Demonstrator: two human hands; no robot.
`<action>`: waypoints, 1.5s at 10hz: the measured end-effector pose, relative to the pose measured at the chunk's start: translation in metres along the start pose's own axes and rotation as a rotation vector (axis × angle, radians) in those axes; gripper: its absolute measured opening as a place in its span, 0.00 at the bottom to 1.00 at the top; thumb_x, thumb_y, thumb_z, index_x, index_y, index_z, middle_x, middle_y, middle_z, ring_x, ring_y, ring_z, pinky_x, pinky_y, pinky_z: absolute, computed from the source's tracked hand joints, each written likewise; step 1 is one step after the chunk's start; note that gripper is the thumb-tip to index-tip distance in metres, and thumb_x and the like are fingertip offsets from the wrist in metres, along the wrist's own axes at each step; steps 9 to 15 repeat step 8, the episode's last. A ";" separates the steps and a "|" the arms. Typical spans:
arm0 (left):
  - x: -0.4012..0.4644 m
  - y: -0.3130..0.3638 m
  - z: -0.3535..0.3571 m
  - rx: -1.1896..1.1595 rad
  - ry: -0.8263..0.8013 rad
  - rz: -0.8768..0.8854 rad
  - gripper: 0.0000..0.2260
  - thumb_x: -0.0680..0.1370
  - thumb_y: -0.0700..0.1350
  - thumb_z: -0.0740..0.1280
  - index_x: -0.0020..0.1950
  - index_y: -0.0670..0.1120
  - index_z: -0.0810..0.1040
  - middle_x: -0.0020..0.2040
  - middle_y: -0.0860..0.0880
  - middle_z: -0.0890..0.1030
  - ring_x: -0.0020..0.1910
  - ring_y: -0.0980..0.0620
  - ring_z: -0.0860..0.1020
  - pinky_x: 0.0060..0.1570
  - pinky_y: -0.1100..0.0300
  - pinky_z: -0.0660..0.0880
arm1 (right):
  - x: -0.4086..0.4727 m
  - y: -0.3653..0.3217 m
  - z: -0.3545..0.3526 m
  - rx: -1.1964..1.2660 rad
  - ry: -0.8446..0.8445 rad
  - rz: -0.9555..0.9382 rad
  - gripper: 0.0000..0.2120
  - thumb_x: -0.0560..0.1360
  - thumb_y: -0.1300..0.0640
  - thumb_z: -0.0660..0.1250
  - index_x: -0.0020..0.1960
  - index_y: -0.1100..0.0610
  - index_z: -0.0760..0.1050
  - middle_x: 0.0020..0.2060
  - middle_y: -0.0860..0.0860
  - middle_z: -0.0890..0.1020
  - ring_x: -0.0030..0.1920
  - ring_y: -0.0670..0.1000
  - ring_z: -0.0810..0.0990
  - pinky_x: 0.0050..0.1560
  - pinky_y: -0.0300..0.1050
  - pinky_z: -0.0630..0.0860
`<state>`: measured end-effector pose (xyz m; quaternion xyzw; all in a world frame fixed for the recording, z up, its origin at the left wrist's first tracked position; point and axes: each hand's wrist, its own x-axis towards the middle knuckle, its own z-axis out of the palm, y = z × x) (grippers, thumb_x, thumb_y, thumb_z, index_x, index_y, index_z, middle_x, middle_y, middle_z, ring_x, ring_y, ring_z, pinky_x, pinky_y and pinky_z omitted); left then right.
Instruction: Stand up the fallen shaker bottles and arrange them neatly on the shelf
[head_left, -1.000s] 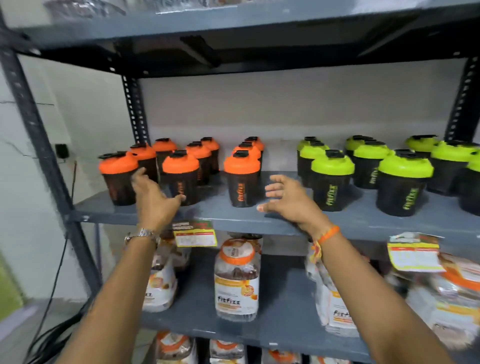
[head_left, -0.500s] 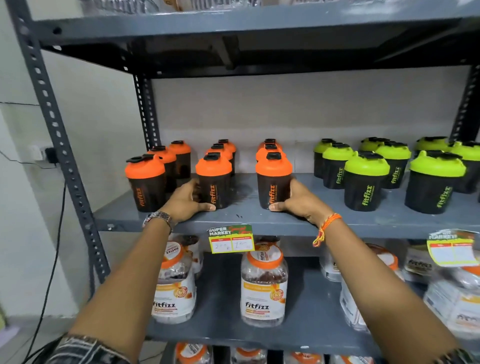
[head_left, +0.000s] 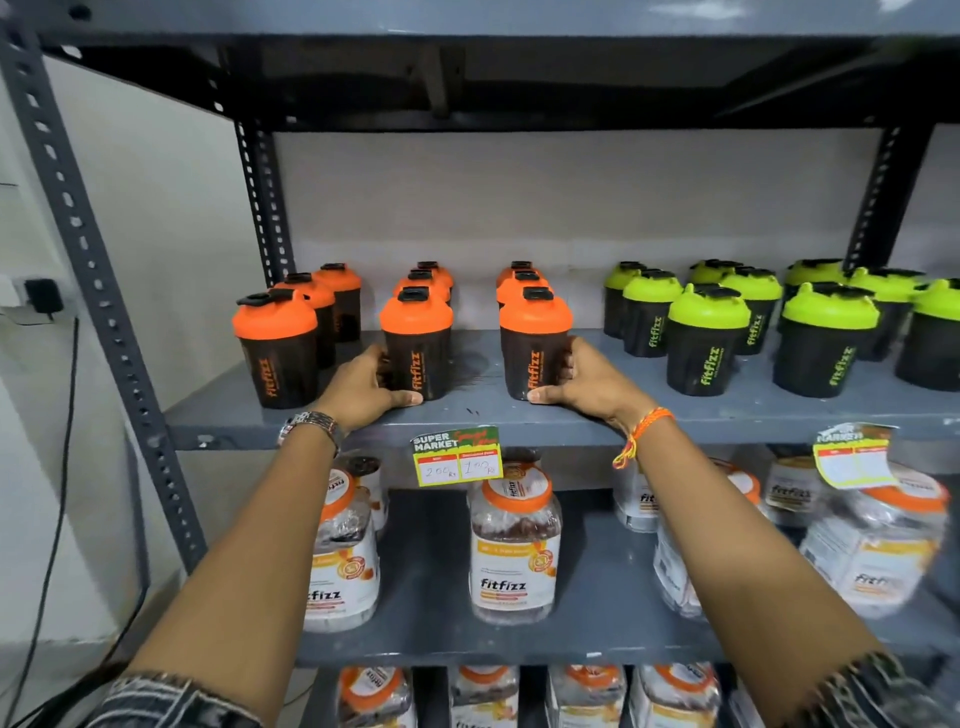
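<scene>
Head view: left hand (head_left: 366, 387) cupped against left side of middle orange shaker (head_left: 417, 345), thumb flat on shelf (head_left: 218, 415) at its base; right hand (head_left: 584, 382) cupped on right side of next orange shaker (head_left: 535, 345). Fingers curled on bottles, not fully closed around. All shakers near both grips upright, orange rows behind and left, green shakers (head_left: 706, 338) right of right hand. Risk: push too hard, front bottle knocks one behind, row falls. Print reads "fitfizz" on bottles; tag (head_left: 457, 457) below grips reads "SUPER MARKET", 200 and 100
</scene>
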<state>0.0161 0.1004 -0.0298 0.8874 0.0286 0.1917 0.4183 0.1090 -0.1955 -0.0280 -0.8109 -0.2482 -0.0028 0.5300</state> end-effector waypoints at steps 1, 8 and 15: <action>0.000 -0.001 -0.001 0.012 -0.007 -0.008 0.30 0.69 0.41 0.79 0.69 0.44 0.72 0.65 0.43 0.81 0.63 0.45 0.80 0.69 0.44 0.74 | 0.001 -0.001 0.000 -0.008 -0.005 0.013 0.39 0.64 0.64 0.82 0.68 0.58 0.65 0.67 0.55 0.77 0.66 0.55 0.77 0.68 0.58 0.74; -0.011 0.015 -0.007 -0.031 -0.041 -0.053 0.48 0.66 0.39 0.81 0.80 0.45 0.57 0.75 0.42 0.71 0.74 0.44 0.71 0.75 0.44 0.68 | -0.041 -0.037 -0.019 -0.045 0.081 -0.077 0.46 0.67 0.65 0.80 0.77 0.57 0.58 0.77 0.56 0.65 0.73 0.51 0.69 0.68 0.45 0.70; -0.011 0.015 -0.007 -0.031 -0.041 -0.053 0.48 0.66 0.39 0.81 0.80 0.45 0.57 0.75 0.42 0.71 0.74 0.44 0.71 0.75 0.44 0.68 | -0.041 -0.037 -0.019 -0.045 0.081 -0.077 0.46 0.67 0.65 0.80 0.77 0.57 0.58 0.77 0.56 0.65 0.73 0.51 0.69 0.68 0.45 0.70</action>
